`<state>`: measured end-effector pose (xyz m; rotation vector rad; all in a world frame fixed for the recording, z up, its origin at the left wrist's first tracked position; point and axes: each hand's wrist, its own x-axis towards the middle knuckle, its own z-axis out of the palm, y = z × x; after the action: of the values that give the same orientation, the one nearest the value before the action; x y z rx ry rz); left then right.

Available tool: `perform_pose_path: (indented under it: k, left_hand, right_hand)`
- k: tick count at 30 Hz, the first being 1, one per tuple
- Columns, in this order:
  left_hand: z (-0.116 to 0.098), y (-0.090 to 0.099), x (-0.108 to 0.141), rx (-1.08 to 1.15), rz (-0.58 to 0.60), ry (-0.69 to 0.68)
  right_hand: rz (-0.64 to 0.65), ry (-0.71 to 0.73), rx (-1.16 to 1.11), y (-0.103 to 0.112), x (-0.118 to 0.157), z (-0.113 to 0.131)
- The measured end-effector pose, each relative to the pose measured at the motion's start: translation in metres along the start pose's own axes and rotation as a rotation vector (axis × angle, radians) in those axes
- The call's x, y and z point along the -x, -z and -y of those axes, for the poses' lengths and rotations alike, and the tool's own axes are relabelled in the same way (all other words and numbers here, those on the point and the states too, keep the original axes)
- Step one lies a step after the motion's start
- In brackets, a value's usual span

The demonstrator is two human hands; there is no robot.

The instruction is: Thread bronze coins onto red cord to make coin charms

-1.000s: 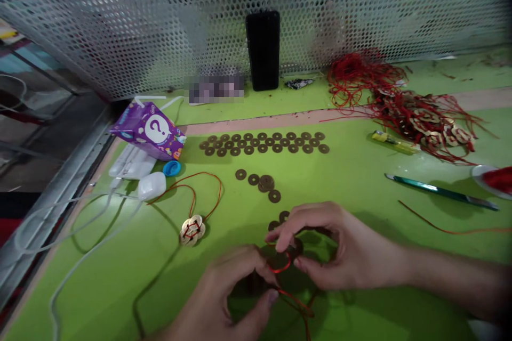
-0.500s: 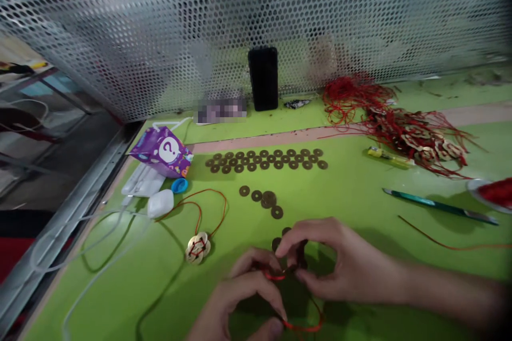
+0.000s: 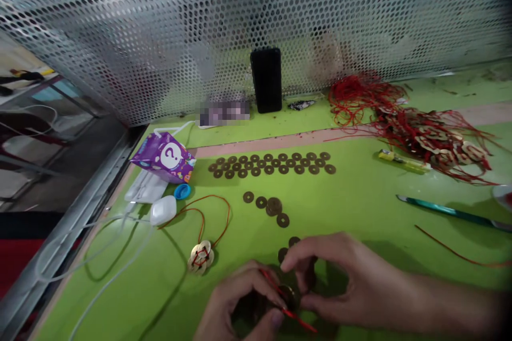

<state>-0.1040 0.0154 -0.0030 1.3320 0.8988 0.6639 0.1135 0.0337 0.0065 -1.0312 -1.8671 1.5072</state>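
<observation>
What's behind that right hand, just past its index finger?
Just past the right hand's index finger, at least two dark coins show on the green tabletop. The hand covers parts of them, and anything directly beneath it is hidden.

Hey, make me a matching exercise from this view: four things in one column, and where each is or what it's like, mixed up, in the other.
1. left hand
2. black phone
3. blue cap
4. coin cluster

A. upright by the perforated screen
B. gold-coloured and flower-shaped
C. pinching red cord
D. close to the purple box

Pairs: 1-C, 2-A, 3-D, 4-B
</observation>
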Motion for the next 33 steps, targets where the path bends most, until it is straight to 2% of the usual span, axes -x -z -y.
perform_pose_path:
  k: [5, 11, 17, 19, 20, 23, 25, 28, 33]
  left_hand:
    - [-0.008, 0.002, -0.002, -0.031, -0.029, -0.003]
    - [-0.008, 0.001, -0.005, 0.010, -0.049, 0.050]
    - [-0.008, 0.000, -0.006, 0.017, -0.067, 0.060]
    - [-0.008, 0.000, -0.006, -0.001, -0.054, 0.066]
    - [-0.009, 0.000, -0.007, -0.006, -0.049, 0.066]
    - [-0.010, 0.000, -0.009, 0.000, -0.057, 0.039]
    - [-0.010, -0.001, -0.010, -0.001, -0.071, 0.016]
    - [-0.011, -0.001, -0.010, -0.029, -0.085, 0.005]
    - [-0.011, 0.000, -0.007, -0.125, -0.138, 0.007]
  right_hand:
    - [-0.180, 0.187, 0.184, 0.022, 0.011, 0.001]
    - [-0.310, 0.193, 0.514, 0.041, 0.025, -0.004]
    - [-0.376, 0.295, 0.704, 0.041, 0.013, 0.002]
    - [-0.321, 0.336, 0.672, 0.032, 0.005, 0.008]
    - [-0.251, 0.324, 0.618, 0.027, 0.000, 0.010]
    - [0.024, 0.134, 0.332, 0.011, -0.011, 0.013]
    - [0.137, -0.036, 0.149, 0.003, -0.015, 0.012]
    - [0.176, -0.179, 0.063, -0.003, -0.016, 0.008]
    - [0.084, -0.126, 0.071, -0.001, -0.014, 0.005]
